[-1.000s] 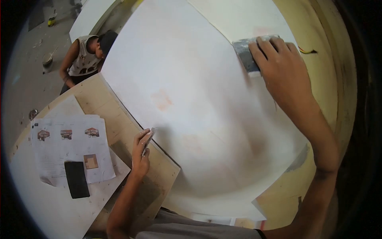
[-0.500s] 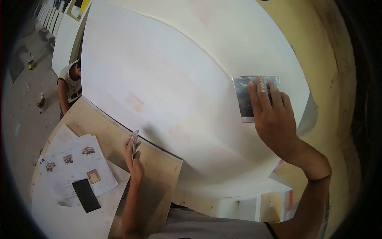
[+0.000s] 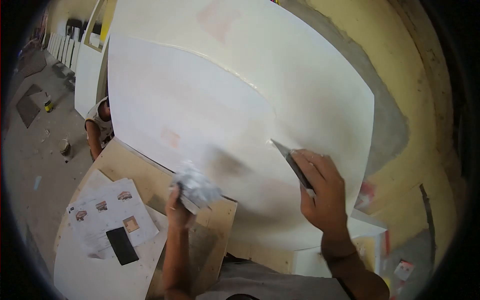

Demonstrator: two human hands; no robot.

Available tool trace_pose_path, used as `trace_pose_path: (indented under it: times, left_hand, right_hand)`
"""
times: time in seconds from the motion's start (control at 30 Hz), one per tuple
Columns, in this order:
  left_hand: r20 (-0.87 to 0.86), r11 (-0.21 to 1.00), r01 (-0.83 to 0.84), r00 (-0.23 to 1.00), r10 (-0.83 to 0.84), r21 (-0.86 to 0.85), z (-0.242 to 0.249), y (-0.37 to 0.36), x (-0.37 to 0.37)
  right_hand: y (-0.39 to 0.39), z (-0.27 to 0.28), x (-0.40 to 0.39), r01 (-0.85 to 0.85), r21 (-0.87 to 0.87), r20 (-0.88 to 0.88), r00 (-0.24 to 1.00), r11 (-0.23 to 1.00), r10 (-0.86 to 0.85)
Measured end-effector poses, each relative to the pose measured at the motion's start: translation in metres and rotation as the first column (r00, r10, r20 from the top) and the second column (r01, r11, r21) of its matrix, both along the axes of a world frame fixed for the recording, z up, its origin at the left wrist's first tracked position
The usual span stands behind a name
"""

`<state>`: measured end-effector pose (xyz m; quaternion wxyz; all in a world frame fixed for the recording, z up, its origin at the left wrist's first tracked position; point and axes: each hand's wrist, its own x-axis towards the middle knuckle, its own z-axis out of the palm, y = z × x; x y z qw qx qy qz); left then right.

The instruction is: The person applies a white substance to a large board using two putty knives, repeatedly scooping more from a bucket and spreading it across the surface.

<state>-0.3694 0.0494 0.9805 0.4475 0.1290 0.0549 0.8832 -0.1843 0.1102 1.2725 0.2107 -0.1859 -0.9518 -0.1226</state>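
Observation:
My right hand (image 3: 324,192) is closed around a flat metal scraper (image 3: 300,172), seen almost edge-on. The scraper's tip is at or just over a large white panel (image 3: 325,90); contact is hard to tell. A thin raised line of white filler curves across that panel and ends above the tip. My left hand (image 3: 180,210) grips a second flat scraper (image 3: 200,185), blurred by motion and smeared with whitish paste. It is held over the lower left edge of the panel, beside a wooden board.
Printed sheets (image 3: 112,212) and a black phone-like slab (image 3: 122,246) lie on a white board on the wooden board (image 3: 130,155). Another person (image 3: 97,127) is partly hidden behind the panel. A bucket (image 3: 65,147) and a yellow-labelled container (image 3: 48,105) stand on the floor.
My right hand has moved down and left, turning its scraper from flat on the panel to edge-on. My left hand has turned its scraper, so the smeared face now shows.

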Motion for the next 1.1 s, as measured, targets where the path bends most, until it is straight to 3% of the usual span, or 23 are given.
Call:
trace_pose_path:
  times: [0.03, 0.1, 0.17, 0.2, 0.27, 0.4, 0.47, 0.53, 0.6, 0.63, 0.67, 0.7, 0.73, 0.77, 0.8, 0.83, 0.87, 0.9, 0.93, 0.97, 1.0, 1.07, 1.1]
  left_hand:
    - [0.120, 0.991, 0.018, 0.993, -0.002, -0.135, 0.035, -0.005, 0.016]
    - [0.163, 0.960, 0.281, 0.947, -0.278, 0.008, 0.066, -0.020, 0.032]
    - [0.259, 0.940, 0.339, 0.904, -0.339, 0.048, 0.076, -0.028, 0.043]
    - [0.341, 0.911, 0.395, 0.846, -0.411, 0.118, 0.081, -0.029, 0.049]
    - [0.393, 0.935, 0.353, 0.865, -0.313, -0.032, 0.090, -0.031, 0.056]
    - [0.316, 0.891, 0.437, 0.834, -0.452, 0.123, 0.088, -0.042, 0.056]
    - [0.114, 0.951, 0.307, 0.947, -0.301, -0.040, 0.095, -0.053, 0.051]
    - [0.019, 0.961, 0.269, 0.963, -0.268, -0.062, 0.093, -0.058, 0.047]
    - [-0.024, 0.961, -0.157, 0.988, 0.156, -0.230, 0.075, -0.044, 0.050]
    - [0.009, 0.990, -0.118, 0.993, 0.119, -0.074, 0.072, -0.045, 0.048]
    - [0.017, 0.988, -0.136, 0.990, 0.138, -0.076, 0.065, -0.043, 0.049]
    - [-0.220, 0.940, -0.338, 0.922, 0.319, -0.054, 0.055, -0.036, 0.050]
    - [-0.438, 0.856, -0.516, 0.768, 0.468, 0.010, 0.062, -0.034, 0.049]
    - [-0.412, 0.881, -0.409, 0.779, 0.473, 0.237, 0.073, -0.036, 0.049]
    - [-0.409, 0.877, -0.419, 0.775, 0.481, 0.236, 0.077, -0.035, 0.042]
    - [-0.618, 0.824, -0.482, 0.561, 0.551, 0.297, 0.079, -0.034, 0.035]
    - [-0.766, 0.769, -0.519, 0.295, 0.572, 0.374, 0.082, -0.034, 0.030]
    - [-0.788, 0.740, -0.519, 0.187, 0.586, 0.427, 0.085, -0.034, 0.026]
    - [-0.782, 0.729, -0.532, 0.183, 0.595, 0.430, 0.087, -0.036, 0.023]
    - [-0.832, 0.741, -0.541, 0.128, 0.539, 0.397, 0.089, -0.039, 0.019]
    - [-0.874, 0.748, -0.554, 0.071, 0.480, 0.366, 0.090, -0.041, 0.013]
    - [-0.897, 0.718, -0.599, -0.001, 0.443, 0.355, 0.090, -0.049, 0.004]
    - [-0.950, 0.695, -0.651, -0.157, 0.268, 0.304, 0.092, -0.056, -0.001]
  right_hand:
    - [0.001, -0.009, 0.002, -0.061, -0.120, -0.072, 0.996, 0.991, 0.053]
    - [0.000, -0.028, 0.004, -0.137, -0.250, -0.145, 0.984, 0.959, 0.103]
    - [0.000, -0.048, 0.006, -0.476, -0.299, -0.342, 0.863, 0.827, 0.372]
    - [-0.001, -0.059, 0.008, -0.485, -0.308, -0.337, 0.860, 0.819, 0.383]
    - [0.001, -0.081, 0.009, -0.749, -0.373, -0.392, 0.662, 0.548, 0.638]
    - [0.025, -0.144, 0.010, -0.546, -0.360, -0.304, 0.836, 0.757, 0.458]
    - [0.034, -0.126, 0.011, -0.276, -0.288, 0.029, 0.955, 0.917, 0.296]
    - [0.040, -0.126, 0.019, -0.290, -0.377, -0.108, 0.957, 0.880, 0.270]
    - [0.032, -0.132, 0.024, -0.315, -0.456, -0.223, 0.946, 0.832, 0.236]
    - [0.017, -0.136, 0.022, -0.485, -0.720, -0.602, 0.793, 0.496, -0.099]
    - [0.004, -0.136, 0.016, -0.724, -0.683, -0.645, 0.531, 0.102, -0.550]
    - [-0.012, -0.117, 0.007, -0.734, -0.670, -0.529, 0.575, -0.108, -0.624]
    - [-0.015, -0.117, 0.002, -0.728, -0.674, -0.527, 0.591, -0.122, -0.611]
    - [-0.018, -0.117, 0.000, -0.650, -0.694, -0.350, 0.681, -0.309, -0.644]
    - [-0.019, -0.118, -0.001, -0.559, -0.673, -0.164, 0.752, -0.485, -0.639]
    - [-0.010, -0.120, -0.001, -0.457, -0.661, -0.185, 0.868, -0.595, -0.461]
    - [-0.009, -0.117, -0.003, -0.451, -0.665, -0.183, 0.871, -0.596, -0.456]
    - [-0.009, -0.113, -0.006, -0.494, -0.610, -0.235, 0.860, -0.620, -0.453]
    - [-0.009, -0.106, -0.012, -0.528, -0.552, -0.285, 0.847, -0.646, -0.449]
    - [-0.015, -0.091, -0.021, -0.516, -0.725, -0.174, 0.778, -0.456, -0.604]
    - [-0.007, -0.090, -0.021, -0.505, -0.732, -0.179, 0.791, -0.458, -0.585]
    - [0.020, -0.083, -0.012, -0.519, -0.744, -0.524, 0.844, -0.421, -0.115]
    - [0.027, -0.072, -0.011, -0.468, -0.819, -0.434, 0.884, -0.331, -0.174]
